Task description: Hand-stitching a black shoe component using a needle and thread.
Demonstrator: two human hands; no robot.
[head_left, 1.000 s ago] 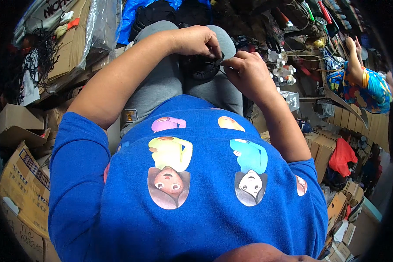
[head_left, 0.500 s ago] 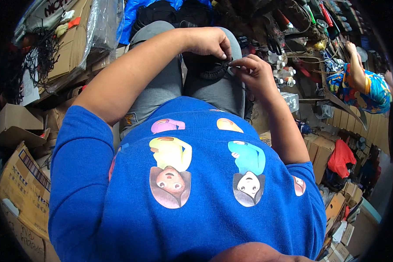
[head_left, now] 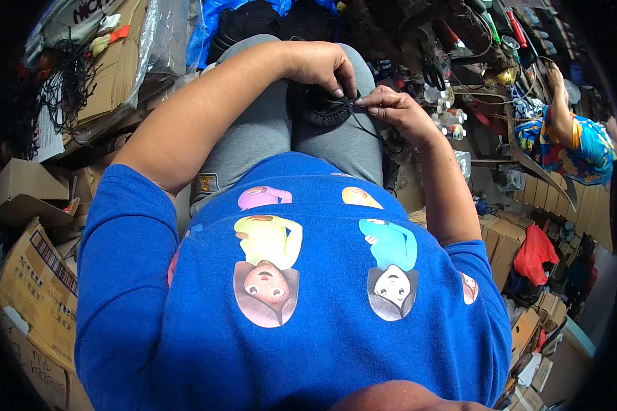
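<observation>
On my thighs lies a small black soft item (head_left: 328,119) with a rounded, gathered edge, shaped a bit like a slipper; I cannot be sure of its kind. A thin black cord (head_left: 367,125) crosses at its right end and trails down over my right thigh. My left hand (head_left: 324,67) comes over from above, thumb and fingertips closed at the cord by the item's upper edge. From the right, my right hand (head_left: 399,113) pinches the cord between thumb and forefinger. The two hands' fingertips are close together, and the left fingers partly hide the cord.
Small clear bottles (head_left: 452,118) stand just beyond my right hand. Farther right, another person in a bright patterned garment (head_left: 572,147) sits near a curved blade (head_left: 552,175). Cardboard boxes (head_left: 31,195) and a tangle of black cords (head_left: 65,96) lie at left. A red bag (head_left: 535,253) hangs at right.
My right hand has shifted slightly left and down, with its fingers pinched more closely. More of the cord now trails over my thigh, and the black item has turned a little.
</observation>
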